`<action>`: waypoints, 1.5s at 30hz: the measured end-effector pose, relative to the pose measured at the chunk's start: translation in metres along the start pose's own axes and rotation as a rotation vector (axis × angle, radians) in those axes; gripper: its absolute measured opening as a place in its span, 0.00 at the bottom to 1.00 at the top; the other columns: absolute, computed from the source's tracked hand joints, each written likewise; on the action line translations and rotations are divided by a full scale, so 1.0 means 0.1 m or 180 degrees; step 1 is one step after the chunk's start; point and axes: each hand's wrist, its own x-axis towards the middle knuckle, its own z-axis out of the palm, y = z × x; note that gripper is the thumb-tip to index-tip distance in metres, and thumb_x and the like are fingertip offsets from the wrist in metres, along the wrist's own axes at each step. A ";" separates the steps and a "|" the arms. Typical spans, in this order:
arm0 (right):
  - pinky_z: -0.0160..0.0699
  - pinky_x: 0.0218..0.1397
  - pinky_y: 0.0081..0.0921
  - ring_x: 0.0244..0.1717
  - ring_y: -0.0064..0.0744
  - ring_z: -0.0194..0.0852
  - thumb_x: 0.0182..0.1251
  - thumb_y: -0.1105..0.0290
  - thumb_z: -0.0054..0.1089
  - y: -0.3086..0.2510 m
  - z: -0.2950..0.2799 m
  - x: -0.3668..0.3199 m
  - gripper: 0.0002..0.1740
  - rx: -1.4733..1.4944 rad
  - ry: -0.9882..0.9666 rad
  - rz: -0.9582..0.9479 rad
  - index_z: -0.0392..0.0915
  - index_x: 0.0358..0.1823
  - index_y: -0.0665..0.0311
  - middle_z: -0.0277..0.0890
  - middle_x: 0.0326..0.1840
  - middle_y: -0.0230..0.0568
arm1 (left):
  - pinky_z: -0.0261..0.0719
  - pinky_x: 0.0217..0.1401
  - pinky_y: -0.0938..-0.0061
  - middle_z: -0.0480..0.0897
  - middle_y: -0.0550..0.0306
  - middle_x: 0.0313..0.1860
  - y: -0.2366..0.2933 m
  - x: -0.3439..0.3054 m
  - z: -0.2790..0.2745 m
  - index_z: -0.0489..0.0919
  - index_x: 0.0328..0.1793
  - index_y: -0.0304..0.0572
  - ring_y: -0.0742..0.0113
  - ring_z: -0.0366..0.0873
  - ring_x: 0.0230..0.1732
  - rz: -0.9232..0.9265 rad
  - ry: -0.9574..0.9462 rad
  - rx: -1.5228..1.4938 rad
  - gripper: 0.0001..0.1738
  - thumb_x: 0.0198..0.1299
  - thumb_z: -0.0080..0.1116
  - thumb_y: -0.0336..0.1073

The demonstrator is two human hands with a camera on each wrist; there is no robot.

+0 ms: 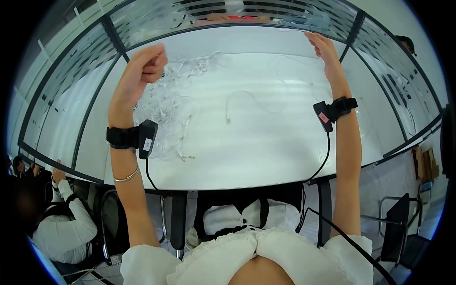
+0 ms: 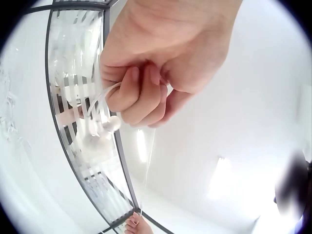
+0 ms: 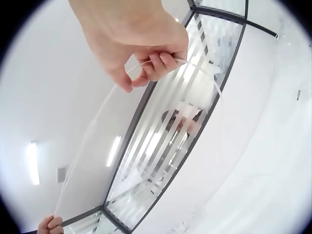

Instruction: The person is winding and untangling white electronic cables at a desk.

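Note:
My left hand [image 1: 145,71] is raised over the left side of the table, fingers curled around the white cable of a pair of earphones [image 2: 111,124]. In the left wrist view the earbuds dangle just below those fingers. Held up at the far right, my right hand [image 1: 324,47] pinches the same thin cable [image 3: 218,87]. The cable stretches through the air from one hand to the other, and a loose length curves down past my right fingers.
A tangled heap of white cables [image 1: 164,102] covers the table's left part. One separate white cable [image 1: 228,118] lies mid-table. Framed glass partitions [image 1: 228,23] border the white table [image 1: 266,161]. Another person [image 1: 66,228] sits at the lower left. A black chair [image 1: 396,228] stands at the right.

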 end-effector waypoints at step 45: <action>0.49 0.27 0.14 0.21 0.13 0.52 0.65 0.57 0.53 0.59 -1.20 -0.71 0.15 -0.1441 -0.1300 0.0735 0.75 0.36 0.63 0.59 0.19 0.22 | 0.66 0.32 0.72 0.69 0.56 0.23 -0.61 -0.39 0.50 0.68 0.32 0.34 0.69 0.65 0.27 -0.0226 -0.1157 0.2540 0.12 0.65 0.48 0.36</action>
